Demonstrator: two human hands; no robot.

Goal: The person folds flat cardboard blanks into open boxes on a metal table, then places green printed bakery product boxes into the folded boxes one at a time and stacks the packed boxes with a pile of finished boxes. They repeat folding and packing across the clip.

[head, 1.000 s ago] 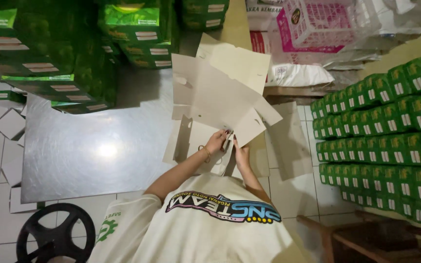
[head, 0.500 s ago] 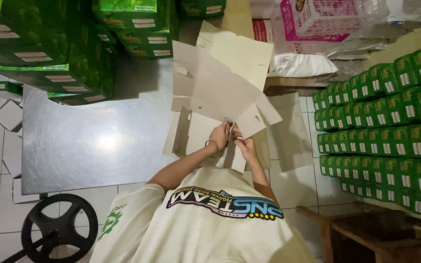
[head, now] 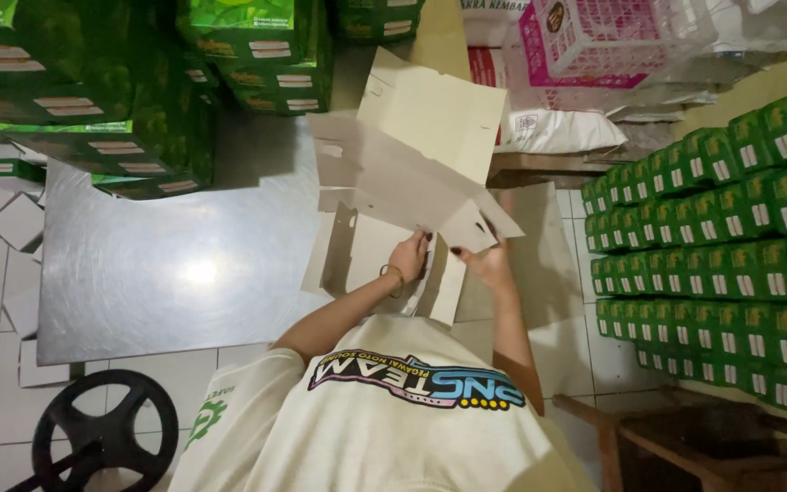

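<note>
a: where's the cardboard sheet?

b: lying flat on the right end of the steel counter, over a few more sheets, its near edge up against the person.

a: and the hands?

b: the left hand has its fingers clenched on the near edge of the sheet. the right hand pinches a small flap at the sheet's near corner, fingers closed on it.

a: what's around?

b: green boxes stacked at the far left of the counter, green packs in rows on the right, a pink crate beyond.
</note>
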